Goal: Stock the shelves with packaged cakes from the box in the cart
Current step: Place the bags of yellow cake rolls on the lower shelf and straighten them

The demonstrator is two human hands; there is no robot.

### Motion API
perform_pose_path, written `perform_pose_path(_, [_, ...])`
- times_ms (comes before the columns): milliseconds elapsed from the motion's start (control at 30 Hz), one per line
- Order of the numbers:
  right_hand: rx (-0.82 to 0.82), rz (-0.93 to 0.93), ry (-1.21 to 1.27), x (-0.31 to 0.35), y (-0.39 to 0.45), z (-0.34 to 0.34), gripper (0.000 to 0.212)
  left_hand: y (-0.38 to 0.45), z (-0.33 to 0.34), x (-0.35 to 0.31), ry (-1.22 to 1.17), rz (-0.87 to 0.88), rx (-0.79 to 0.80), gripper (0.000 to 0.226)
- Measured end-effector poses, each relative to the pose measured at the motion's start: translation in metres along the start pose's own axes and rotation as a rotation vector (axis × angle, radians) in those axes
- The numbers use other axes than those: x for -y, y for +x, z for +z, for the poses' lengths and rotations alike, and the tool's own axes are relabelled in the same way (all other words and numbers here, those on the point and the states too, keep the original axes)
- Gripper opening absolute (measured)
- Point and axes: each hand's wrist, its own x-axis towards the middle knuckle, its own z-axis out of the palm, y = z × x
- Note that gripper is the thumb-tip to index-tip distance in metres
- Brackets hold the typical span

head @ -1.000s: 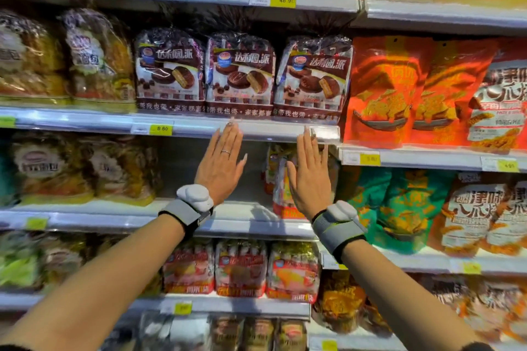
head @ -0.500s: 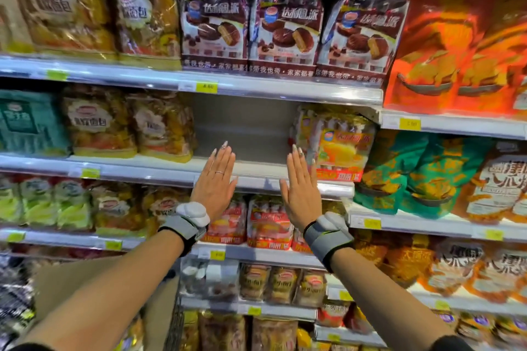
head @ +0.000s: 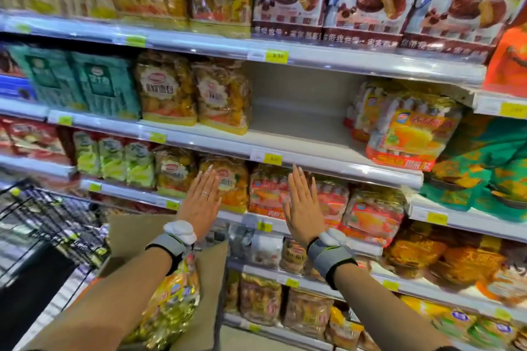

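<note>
While the cakes [head: 171, 298] sit in the open box [head: 208, 273] below the left wrist, both hands are empty: left hand [head: 200, 204] and right hand [head: 303, 205] flat, fingers straight, palms toward the shelves. Gap [head: 296, 111] on the shelf above the fingertips, beside matching packs [head: 410, 134], is probably the slot to fill.

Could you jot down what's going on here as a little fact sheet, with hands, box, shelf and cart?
left hand: flat, fingers straight, holding nothing
right hand: flat, fingers straight, holding nothing
box: cardboard, open, below the arms
cakes in box: yellow packs
shelf gap: bare stretch between packs
cart: black wire, at left
</note>
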Motion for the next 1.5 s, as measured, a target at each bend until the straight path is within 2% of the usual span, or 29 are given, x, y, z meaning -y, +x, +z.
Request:
perform_pose_path(233, [0.152, -0.130, 0.098, 0.051, -0.001, 0.039, 0.058, -0.072, 0.027, 0.040, 0.052, -0.138, 0.206, 0.065])
perform_pose_path(400, [0.257, -0.207, 0.136, 0.076, 0.003, 0.061, 0.058, -0.109, 0.032, 0.051, 0.074, -0.193, 0.271, 0.063])
perform_pose_path(533, [0.319, -0.302, 0.180, 0.092, 0.002, 0.081, 0.079, -0.132, 0.034, 0.058, 0.096, -0.209, 0.352, 0.060])
perform_pose_path(600, [0.371, -0.349, 0.140, 0.100, 0.000, 0.089, 0.080, -0.140, 0.035, 0.062, 0.099, -0.265, 0.431, 0.056])
perform_pose_path(667, [0.381, -0.378, 0.117, 0.104, -0.004, 0.097, 0.074, -0.148, 0.034, 0.064, 0.052, -0.264, 0.488, 0.056])
perform_pose_path(733, [0.418, -0.395, 0.068, 0.110, -0.005, 0.108, 0.059, -0.158, 0.038, 0.067, 0.053, -0.239, 0.573, 0.057])
perform_pose_path(800, [0.446, -0.407, 0.048, 0.117, -0.010, 0.116, 0.055, -0.170, 0.046, 0.071, 0.059, -0.219, 0.656, 0.058])
perform_pose_path(900, [0.538, -0.433, 0.051, 0.131, -0.015, 0.128, 0.060, -0.186, 0.057, 0.075, 0.019, -0.301, 0.634, 0.053])
perform_pose_path(967, [0.557, -0.446, 0.058, 0.136, -0.022, 0.130, 0.050, -0.197, 0.068, 0.073, -0.015, -0.360, 0.609, 0.056])
perform_pose_path(1033, [0.638, -0.428, 0.071, 0.147, -0.031, 0.147, 0.057, -0.205, 0.079, 0.076, -0.085, -0.326, 0.767, 0.056])
perform_pose_path(1200, [0.800, -0.371, 0.111, 0.168, -0.057, 0.187, 0.076, -0.214, 0.094, 0.079, -0.165, -0.207, 0.915, 0.060])
perform_pose_path(1267, [0.850, -0.354, 0.122, 0.176, -0.058, 0.185, 0.065, -0.216, 0.100, 0.081, -0.182, -0.173, 0.968, 0.063])
perform_pose_path(1400, [0.915, -0.509, 0.054, 0.188, -0.063, 0.191, 0.048, -0.222, 0.114, 0.082, -0.276, -0.125, 1.028, 0.067])
perform_pose_path(1500, [0.800, -0.579, -0.006, 0.184, -0.064, 0.212, 0.044, -0.222, 0.118, 0.079, -0.305, -0.083, 1.053, 0.064])
